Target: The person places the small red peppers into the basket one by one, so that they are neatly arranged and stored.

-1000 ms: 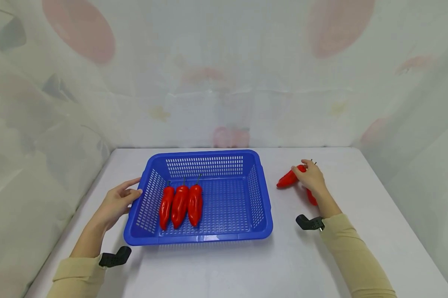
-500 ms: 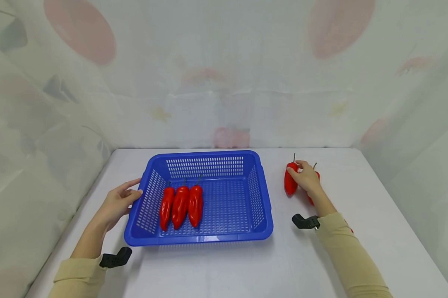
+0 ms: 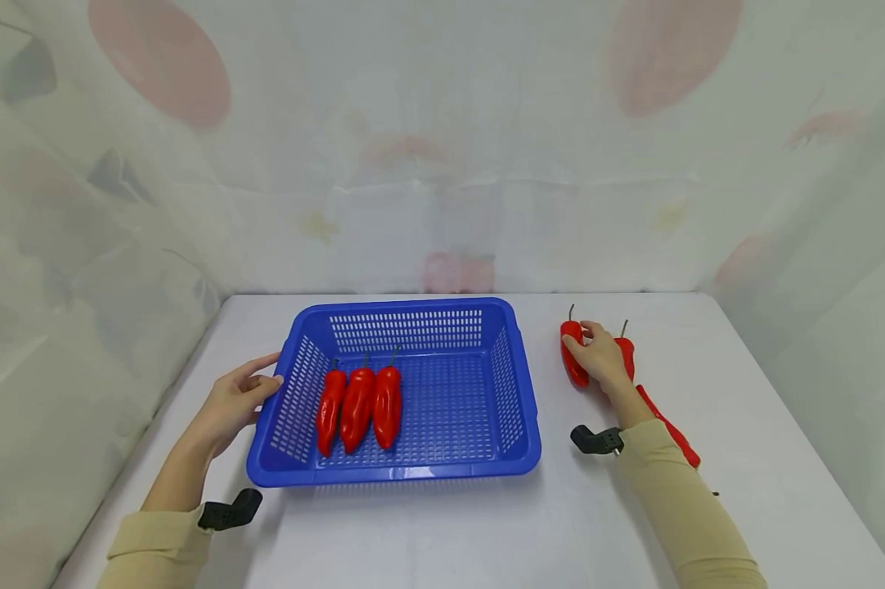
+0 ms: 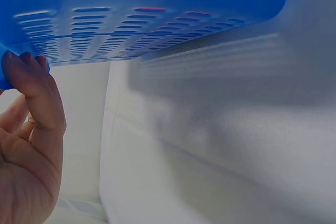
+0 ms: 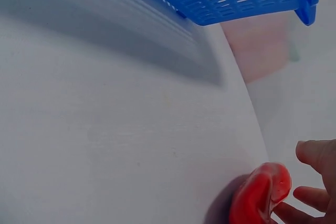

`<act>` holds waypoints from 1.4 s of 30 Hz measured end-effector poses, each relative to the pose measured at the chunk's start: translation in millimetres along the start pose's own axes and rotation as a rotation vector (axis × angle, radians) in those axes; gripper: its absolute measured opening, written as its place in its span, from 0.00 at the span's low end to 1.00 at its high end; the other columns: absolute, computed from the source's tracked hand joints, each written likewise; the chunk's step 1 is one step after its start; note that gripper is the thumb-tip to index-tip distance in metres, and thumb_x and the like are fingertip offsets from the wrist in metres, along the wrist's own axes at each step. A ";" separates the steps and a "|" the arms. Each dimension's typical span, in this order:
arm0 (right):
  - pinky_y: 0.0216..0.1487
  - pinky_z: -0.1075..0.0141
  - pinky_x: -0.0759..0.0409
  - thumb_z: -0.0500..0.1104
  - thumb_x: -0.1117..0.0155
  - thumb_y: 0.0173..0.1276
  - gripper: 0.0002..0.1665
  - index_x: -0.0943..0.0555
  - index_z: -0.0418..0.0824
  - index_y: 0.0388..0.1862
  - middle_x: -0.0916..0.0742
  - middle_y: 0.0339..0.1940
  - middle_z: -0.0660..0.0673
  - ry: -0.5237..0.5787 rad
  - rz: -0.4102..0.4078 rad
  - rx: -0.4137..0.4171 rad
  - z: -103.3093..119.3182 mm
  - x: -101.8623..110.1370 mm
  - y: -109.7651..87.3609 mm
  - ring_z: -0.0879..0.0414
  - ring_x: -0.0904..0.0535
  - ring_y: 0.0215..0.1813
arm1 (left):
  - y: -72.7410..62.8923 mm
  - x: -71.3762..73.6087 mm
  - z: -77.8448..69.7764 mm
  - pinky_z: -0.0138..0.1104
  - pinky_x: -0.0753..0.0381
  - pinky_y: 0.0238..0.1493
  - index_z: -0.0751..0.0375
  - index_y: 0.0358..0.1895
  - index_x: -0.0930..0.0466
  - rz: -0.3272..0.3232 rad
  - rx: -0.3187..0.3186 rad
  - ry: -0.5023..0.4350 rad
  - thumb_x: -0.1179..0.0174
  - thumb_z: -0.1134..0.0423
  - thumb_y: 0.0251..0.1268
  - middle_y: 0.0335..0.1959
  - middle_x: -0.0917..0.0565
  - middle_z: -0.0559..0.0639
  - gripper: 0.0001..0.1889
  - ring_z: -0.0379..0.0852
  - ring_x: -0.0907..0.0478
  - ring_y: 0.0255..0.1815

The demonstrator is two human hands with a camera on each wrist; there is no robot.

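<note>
In the head view my left hand point(image 3: 229, 406) grips the left rim of a blue plastic basket point(image 3: 457, 469), thumb over the rim; the left wrist view shows fingers curled at its edge point(image 4: 26, 72). Inside the basket lie three red peppers point(image 3: 357, 409), side by side. To the right of the basket, my right hand point(image 3: 600, 357) is at a red pepper point(image 3: 577, 372) lying on the table, fingers along its right side. From the right wrist view, the thumb stands apart from this pepper point(image 5: 260, 195) and the fingers are loosely extended right beside it.
Another red pepper point(image 3: 626, 353) lies just right of the right hand, partly hidden. A long red pepper point(image 3: 671, 429) lies beside the right forearm, and a stem point(image 3: 715, 493) shows past the sleeve. Patterned sheets point(image 3: 442, 164) enclose the white table point(image 3: 413, 540).
The pepper at my right hand has turned from slanting left to nearly upright in view, shifting toward the basket. The right hand moved slightly left, uncovering other peppers. The left hand stayed still.
</note>
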State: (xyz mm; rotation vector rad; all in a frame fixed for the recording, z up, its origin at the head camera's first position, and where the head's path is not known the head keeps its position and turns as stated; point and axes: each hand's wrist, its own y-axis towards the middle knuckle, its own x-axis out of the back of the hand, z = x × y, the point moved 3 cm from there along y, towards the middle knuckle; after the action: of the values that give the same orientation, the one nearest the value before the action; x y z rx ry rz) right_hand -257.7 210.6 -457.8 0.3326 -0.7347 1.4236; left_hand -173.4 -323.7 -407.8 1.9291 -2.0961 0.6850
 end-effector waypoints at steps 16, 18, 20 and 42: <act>0.55 0.47 0.26 0.51 0.49 0.67 0.38 0.44 0.35 0.70 0.30 0.62 0.30 -0.072 -0.037 -0.030 -8.9 -6.4 8.2 0.36 0.35 0.61 | 0.7 -1.1 -0.3 0.40 0.17 0.40 0.54 0.71 0.47 -0.004 -0.003 -0.010 0.48 0.46 0.65 0.47 0.24 0.64 0.35 0.43 0.19 0.38; 0.54 0.47 0.25 0.51 0.48 0.67 0.38 0.44 0.34 0.70 0.30 0.61 0.29 -0.088 -0.031 -0.034 -9.9 -6.4 9.5 0.36 0.34 0.61 | 0.9 -1.8 -1.0 0.41 0.17 0.40 0.54 0.71 0.47 -0.002 -0.005 -0.011 0.48 0.47 0.65 0.47 0.24 0.64 0.35 0.43 0.19 0.38; 0.53 0.47 0.24 0.51 0.47 0.66 0.39 0.44 0.34 0.70 0.30 0.60 0.29 -0.100 -0.027 -0.037 -9.8 -6.1 9.8 0.36 0.33 0.60 | 1.0 -2.4 -1.6 0.41 0.17 0.40 0.54 0.71 0.47 -0.003 -0.005 -0.010 0.48 0.47 0.65 0.48 0.24 0.65 0.35 0.44 0.19 0.38; 0.53 0.47 0.25 0.52 0.46 0.65 0.41 0.48 0.39 0.71 0.30 0.59 0.28 -0.077 0.039 -0.029 -7.9 -7.4 13.4 0.36 0.33 0.58 | -0.4 -1.8 -1.8 0.41 0.17 0.40 0.53 0.71 0.48 -0.014 0.004 -0.003 0.49 0.47 0.66 0.49 0.25 0.66 0.34 0.44 0.19 0.38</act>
State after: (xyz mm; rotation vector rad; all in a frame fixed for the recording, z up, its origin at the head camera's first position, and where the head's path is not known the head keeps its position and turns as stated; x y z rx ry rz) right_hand -268.4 211.8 -471.2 0.3534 -0.8277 1.4416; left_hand -173.1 -321.3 -406.9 1.9460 -2.0831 0.6843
